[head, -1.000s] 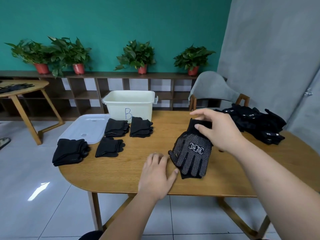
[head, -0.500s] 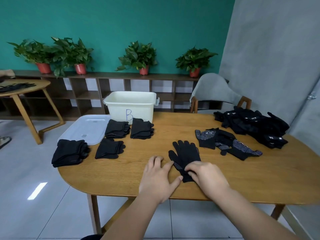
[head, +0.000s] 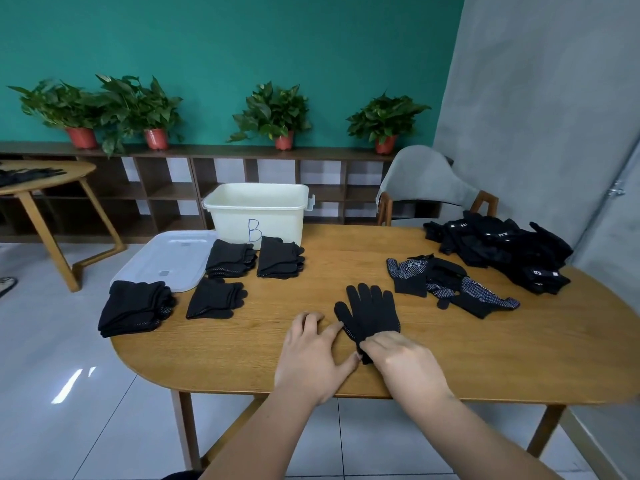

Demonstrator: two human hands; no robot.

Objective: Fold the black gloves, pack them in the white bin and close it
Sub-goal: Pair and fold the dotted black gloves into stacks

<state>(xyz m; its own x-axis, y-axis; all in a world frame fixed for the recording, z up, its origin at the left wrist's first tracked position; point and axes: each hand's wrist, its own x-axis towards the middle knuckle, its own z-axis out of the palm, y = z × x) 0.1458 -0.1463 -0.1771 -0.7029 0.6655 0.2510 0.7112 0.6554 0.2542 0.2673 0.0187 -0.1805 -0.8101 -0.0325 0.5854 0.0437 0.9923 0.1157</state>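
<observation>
A black glove [head: 369,311] lies flat on the wooden table [head: 450,358], fingers pointing away from me. My right hand [head: 401,358] pinches its cuff at the near end. My left hand [head: 313,355] rests flat on the table just left of the glove, index finger touching its edge. Several stacks of folded gloves [head: 135,308] sit on the left part of the table. The white bin [head: 258,211] marked "B" stands open at the back, with its lid [head: 166,258] lying flat to its left.
A few loose dotted gloves [head: 450,285] lie right of centre, and a large heap of unfolded gloves [head: 498,251] sits at the far right. A grey chair [head: 426,185] stands behind the table. A shelf with potted plants lines the wall.
My right hand laid the glove down palm side under, then slid back to its cuff. The loose dotted gloves came into view behind. My left hand stayed in place.
</observation>
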